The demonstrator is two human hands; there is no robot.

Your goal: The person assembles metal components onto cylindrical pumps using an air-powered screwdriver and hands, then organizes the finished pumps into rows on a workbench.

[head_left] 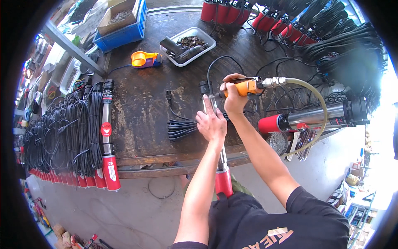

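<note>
A slim submersible pump (224,160) with a silver body, a black top and a red end lies over the table's near edge, its red end towards my body. My left hand (212,123) grips the silver body near the black top, with fingers stretched along it. In my right hand (235,99) is an orange pneumatic screwdriver (247,87), its hose fitting pointing right and its front end against the upper part of the pump. My hands partly hide the contact point. A bundled black cable (182,128) lies left of my left hand.
Many cable-wrapped pumps line the left edge, one with a silver tube (106,120). A white tray (210,36) holds small metal parts and a dark power tool. Beyond are an orange tape dispenser (143,59), a blue crate (108,42) and red-ended pumps (236,14). A larger pump (315,115) lies right.
</note>
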